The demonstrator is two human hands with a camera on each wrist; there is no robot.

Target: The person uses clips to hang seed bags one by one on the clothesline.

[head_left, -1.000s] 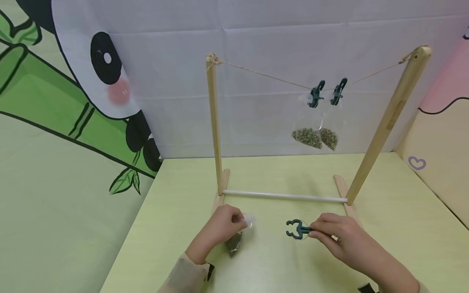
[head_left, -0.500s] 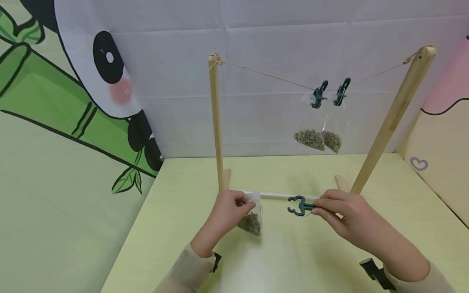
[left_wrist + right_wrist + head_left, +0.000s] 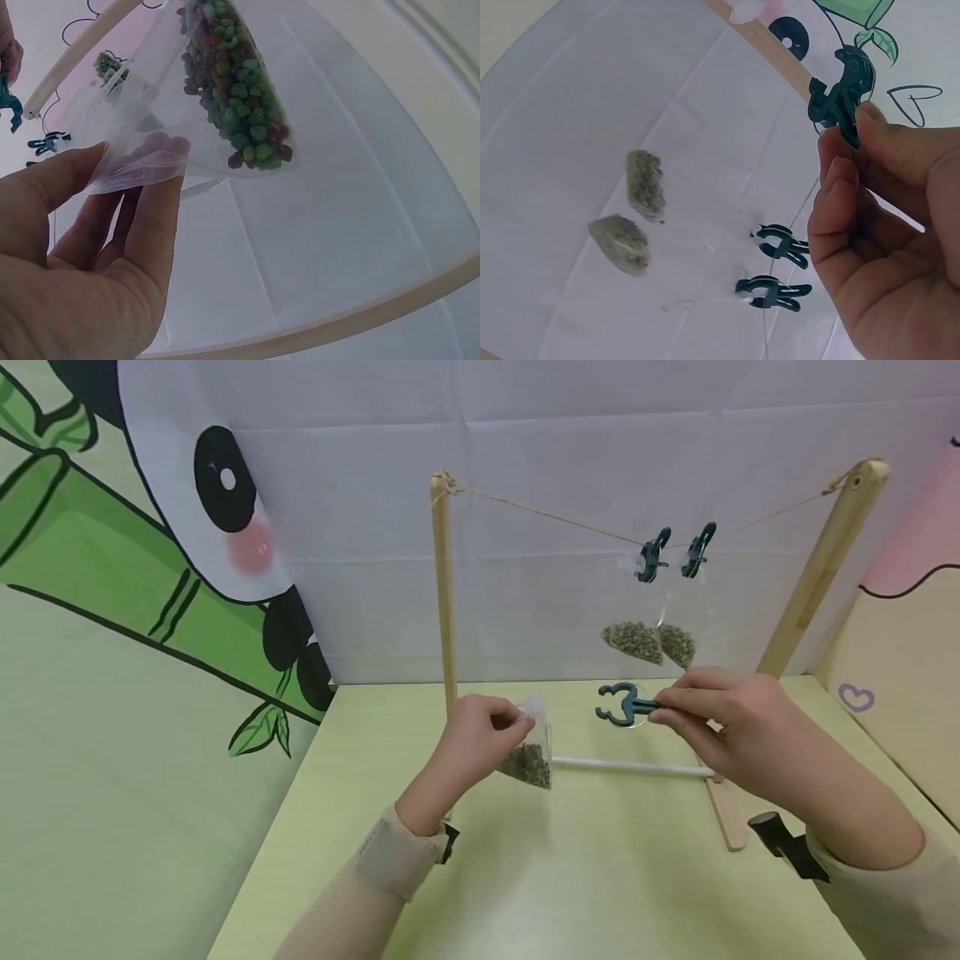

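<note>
My left hand point(image 3: 480, 739) pinches the top of a clear plastic bag point(image 3: 527, 764). In the left wrist view, small green and reddish-brown granules point(image 3: 236, 90) fill part of that bag. My right hand point(image 3: 735, 735) grips a dark green plastic clip point(image 3: 626, 704) by its handle end, its curved jaws pointing left toward the bag. Behind and above, two similar clips point(image 3: 652, 556) point(image 3: 699, 550) hold two bags of granules point(image 3: 632, 642) point(image 3: 677, 645) on a thin string point(image 3: 547, 514). Both hands are raised over the table, below the string.
The string runs between a left wooden post point(image 3: 444, 602) and a right wooden post point(image 3: 821, 568). A white rod point(image 3: 633, 767) joins the posts low down, and a wooden foot point(image 3: 725, 814) lies on the pale yellow table point(image 3: 585, 877). A cloth backdrop point(image 3: 360, 527) hangs behind.
Both hands have risen and moved forward, the left lifting the bag off the table, the right carrying the clip. The hanging bags stay in place.
</note>
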